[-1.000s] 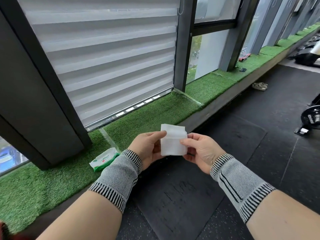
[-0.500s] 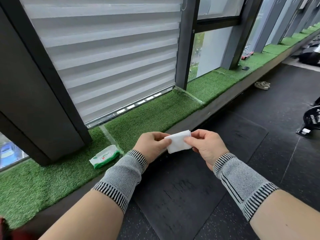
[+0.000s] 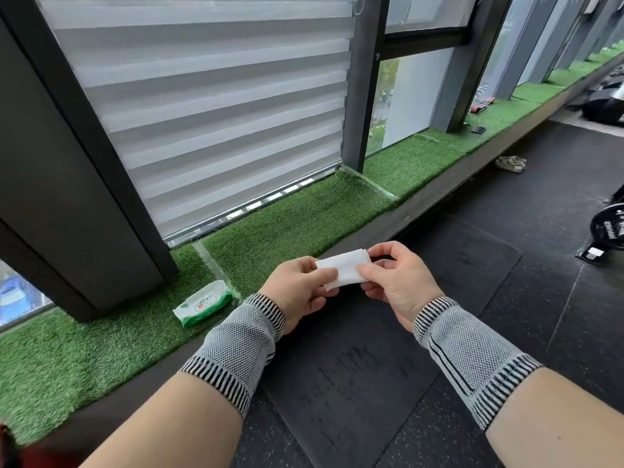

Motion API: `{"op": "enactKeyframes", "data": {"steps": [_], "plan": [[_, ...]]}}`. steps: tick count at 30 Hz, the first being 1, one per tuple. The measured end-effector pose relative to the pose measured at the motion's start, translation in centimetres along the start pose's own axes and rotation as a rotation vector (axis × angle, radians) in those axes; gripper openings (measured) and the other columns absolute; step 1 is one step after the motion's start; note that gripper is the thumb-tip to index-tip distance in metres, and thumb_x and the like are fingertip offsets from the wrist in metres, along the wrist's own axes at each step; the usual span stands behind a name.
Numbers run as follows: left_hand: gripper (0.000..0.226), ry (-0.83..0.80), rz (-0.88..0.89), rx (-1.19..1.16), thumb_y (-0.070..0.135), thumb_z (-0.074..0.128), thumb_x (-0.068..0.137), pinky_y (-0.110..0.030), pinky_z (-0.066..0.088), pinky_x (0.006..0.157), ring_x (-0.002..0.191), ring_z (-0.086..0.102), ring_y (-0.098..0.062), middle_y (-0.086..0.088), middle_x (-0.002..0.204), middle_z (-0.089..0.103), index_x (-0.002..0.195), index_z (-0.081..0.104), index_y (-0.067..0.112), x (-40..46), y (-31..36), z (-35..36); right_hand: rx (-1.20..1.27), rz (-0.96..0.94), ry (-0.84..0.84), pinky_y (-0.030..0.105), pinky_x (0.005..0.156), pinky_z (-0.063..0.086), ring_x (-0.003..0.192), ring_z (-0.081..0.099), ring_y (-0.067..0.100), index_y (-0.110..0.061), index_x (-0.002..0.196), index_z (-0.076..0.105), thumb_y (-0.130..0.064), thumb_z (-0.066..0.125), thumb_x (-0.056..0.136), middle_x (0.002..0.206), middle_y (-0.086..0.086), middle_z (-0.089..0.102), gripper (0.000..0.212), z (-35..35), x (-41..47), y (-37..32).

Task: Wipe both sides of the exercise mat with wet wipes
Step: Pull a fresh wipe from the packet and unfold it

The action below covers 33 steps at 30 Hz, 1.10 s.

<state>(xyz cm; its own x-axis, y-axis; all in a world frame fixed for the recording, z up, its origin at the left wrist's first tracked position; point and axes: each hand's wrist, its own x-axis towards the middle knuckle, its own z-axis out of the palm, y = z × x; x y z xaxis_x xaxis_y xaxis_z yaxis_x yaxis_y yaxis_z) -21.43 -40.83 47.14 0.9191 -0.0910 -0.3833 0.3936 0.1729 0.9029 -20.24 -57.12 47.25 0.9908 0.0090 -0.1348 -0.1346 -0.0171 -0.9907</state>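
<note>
Both hands, left hand (image 3: pixel 297 288) and right hand (image 3: pixel 396 285), pinched the wet wipe (image 3: pixel 344 270), which I had folded smaller than a second before, ready for wiping. Below them lay the black exercise mat (image 3: pixel 354 383) on the gym floor (image 3: pixel 540 204); the wipes pack (image 3: pixel 202 303) sat on the turf ledge (image 3: pixel 287 228) at its front edge.

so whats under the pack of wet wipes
The pack of wet wipes lies on the green artificial turf of the window ledge, beside a clear seam strip. The turf directly beneath the pack is covered.
</note>
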Motion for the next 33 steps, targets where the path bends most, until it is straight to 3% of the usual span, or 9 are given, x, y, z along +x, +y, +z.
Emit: {"op": "enactKeyframes", "data": {"steps": [4, 6, 9, 10, 12, 16, 19, 27, 33], "plan": [[0.017, 0.051, -0.06, -0.13, 0.004, 0.061, 0.093, -0.014, 0.041, 0.044, 0.053, 0.06, -0.004, 0.001, 0.062, 0.064, 0.082, 0.053, 0.014, 0.6, -0.2, -0.3, -0.773, -0.605, 0.105, 0.018, 0.077, 0.047, 0.083, 0.054, 0.01, -0.022, 0.096, 0.051, -0.027, 0.083, 0.061, 0.099, -0.005, 0.052, 0.048, 0.0, -0.4, 1.4], [0.014, 0.021, -0.094, -0.135, 0.004, 0.061, 0.093, -0.013, 0.041, 0.044, 0.051, 0.059, -0.004, 0.0, 0.062, 0.062, 0.084, 0.054, 0.012, 0.7, -0.4, -0.3, -1.056, -0.86, 0.066, 0.028, 0.083, 0.048, 0.092, 0.053, 0.019, -0.02, 0.101, 0.052, -0.029, 0.084, 0.055, 0.105, 0.001, 0.053, 0.057, 0.1, -0.7, 2.3], [0.006, -0.016, -0.133, -0.109, 0.005, 0.062, 0.093, -0.012, 0.043, 0.043, 0.05, 0.06, -0.004, -0.001, 0.064, 0.063, 0.09, 0.059, 0.01, 0.9, -0.8, 0.1, -1.12, -0.966, 0.068, 0.035, 0.074, 0.052, 0.081, 0.055, 0.024, -0.015, 0.092, 0.062, -0.021, 0.071, 0.07, 0.088, 0.002, 0.059, 0.024, 0.2, -0.7, 3.4], [0.004, -0.016, -0.14, -0.106, 0.006, 0.061, 0.093, -0.012, 0.044, 0.042, 0.05, 0.06, -0.004, -0.001, 0.064, 0.063, 0.091, 0.061, 0.009, 1.0, -0.9, 0.2, -1.104, -0.96, 0.072, 0.034, 0.07, 0.051, 0.077, 0.055, 0.023, -0.013, 0.087, 0.064, -0.022, 0.062, 0.076, 0.081, 0.001, 0.06, 0.014, 0.1, -0.7, 3.6], [0.007, -0.011, -0.155, -0.111, 0.005, 0.058, 0.094, -0.012, 0.044, 0.042, 0.048, 0.06, -0.004, -0.001, 0.064, 0.061, 0.094, 0.064, 0.008, 1.5, -1.4, 0.4, -1.052, -0.861, 0.039, 0.031, 0.067, 0.047, 0.071, 0.056, 0.022, -0.013, 0.081, 0.066, -0.024, 0.052, 0.081, 0.074, -0.001, 0.061, 0.018, -0.4, -0.7, 4.0], [0.016, -0.055, -0.216, -0.069, 0.003, 0.054, 0.094, -0.012, 0.042, 0.041, 0.047, 0.059, -0.002, 0.001, 0.06, 0.064, 0.093, 0.069, 0.009, 2.5, -2.9, 1.1, -0.908, -0.51, 0.001, 0.028, 0.072, 0.047, 0.075, 0.058, 0.014, -0.019, 0.09, 0.069, -0.02, 0.064, 0.084, 0.08, -0.004, 0.064, 0.007, -1.6, -1.1, 4.7], [0.018, -0.121, -0.273, -0.031, 0.003, 0.055, 0.094, -0.012, 0.042, 0.041, 0.05, 0.058, -0.002, -0.001, 0.065, 0.065, 0.102, 0.071, 0.005, 3.6, -4.3, 2.2, -0.894, -0.399, 0.031, 0.032, 0.074, 0.048, 0.077, 0.058, 0.015, -0.019, 0.092, 0.07, -0.021, 0.065, 0.085, 0.084, -0.004, 0.064, 0.009, -2.9, -1.6, 5.8], [0.013, -0.244, -0.372, 0.084, 0.003, 0.057, 0.095, -0.012, 0.041, 0.041, 0.05, 0.054, -0.003, -0.003, 0.065, 0.061, 0.097, 0.07, 0.004, 7.1, -7.1, 9.1, -1.082, -0.397, 0.194, 0.034, 0.062, 0.053, 0.081, 0.055, 0.019, -0.017, 0.08, 0.065, -0.02, 0.08, 0.064, 0.091, -0.003, 0.056, 0.022, -8.9, -3.1, 8.1], [0.011, -0.267, -0.355, 0.213, 0.01, 0.061, 0.094, -0.011, 0.034, 0.041, 0.054, 0.045, -0.003, 0.002, 0.065, 0.056, 0.093, 0.072, 0.009, 11.0, -7.4, 15.9, -0.964, -0.281, 0.254, 0.032, 0.068, 0.051, 0.077, 0.061, 0.021, -0.015, 0.08, 0.065, -0.016, 0.069, 0.077, 0.093, -0.001, 0.062, 0.006, -16.1, -0.2, 9.4]]}}
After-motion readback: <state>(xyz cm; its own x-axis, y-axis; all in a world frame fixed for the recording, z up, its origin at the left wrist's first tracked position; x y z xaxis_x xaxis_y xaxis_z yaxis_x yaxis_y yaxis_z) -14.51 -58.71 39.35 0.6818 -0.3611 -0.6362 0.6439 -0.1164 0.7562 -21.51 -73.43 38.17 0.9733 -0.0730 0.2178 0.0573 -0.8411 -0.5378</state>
